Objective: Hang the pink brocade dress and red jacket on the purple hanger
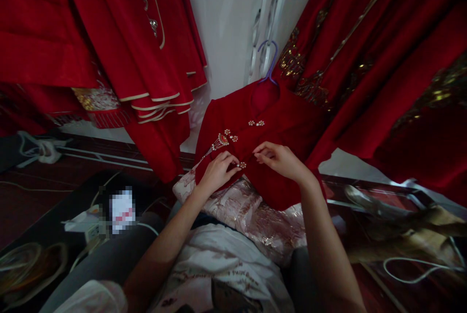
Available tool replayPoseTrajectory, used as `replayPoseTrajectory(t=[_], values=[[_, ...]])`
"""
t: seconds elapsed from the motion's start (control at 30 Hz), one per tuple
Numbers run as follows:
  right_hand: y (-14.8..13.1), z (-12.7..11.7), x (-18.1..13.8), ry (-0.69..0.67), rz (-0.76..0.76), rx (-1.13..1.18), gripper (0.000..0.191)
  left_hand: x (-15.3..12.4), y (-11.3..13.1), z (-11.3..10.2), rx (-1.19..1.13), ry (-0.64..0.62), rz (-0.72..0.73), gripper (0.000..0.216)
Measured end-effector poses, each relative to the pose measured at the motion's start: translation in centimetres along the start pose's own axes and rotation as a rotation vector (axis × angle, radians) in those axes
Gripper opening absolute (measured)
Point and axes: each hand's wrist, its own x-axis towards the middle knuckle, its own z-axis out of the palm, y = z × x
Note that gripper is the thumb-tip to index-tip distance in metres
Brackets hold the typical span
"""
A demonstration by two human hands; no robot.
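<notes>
A red garment [270, 123] on a purple hanger [269, 60] lies spread over my lap, with pearl fasteners and a jewelled tassel brooch [221, 141] on its front. My left hand [218, 173] pinches a pearl fastener [241, 164] at the garment's front edge. My right hand [279, 158] is closed on the red cloth just right of that fastener, fingertips pointing toward the left hand. Both hands nearly touch.
Red embroidered dresses hang at left [120, 35] and right [383, 60], with a white wall between. A pale floral fabric [262, 220] lies under the garment on my knees. White cables [419, 269] and a dark floor surround my legs.
</notes>
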Motion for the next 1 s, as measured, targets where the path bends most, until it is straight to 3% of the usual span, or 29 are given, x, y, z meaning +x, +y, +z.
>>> replayPoseTrajectory(t=[0.2,0.4,0.8,1.0], values=[[2.2,1.6,0.5,-0.130,0.065,-0.046,0.017,0.2,0.1,0.7,-0.067,0.060,0.009,0.008],[2.7,3.2,1.3,-0.101,0.042,-0.023,0.016,0.2,-0.2,1.4,-0.156,0.070,-0.014,0.007],[2.6,1.6,0.8,-0.100,0.042,-0.005,0.017,0.4,0.3,1.0,-0.116,0.097,0.009,0.012],[2.3,-0.2,0.0,-0.053,0.061,0.013,0.016,4.4,-1.7,-2.0,0.147,0.261,0.055,0.025]])
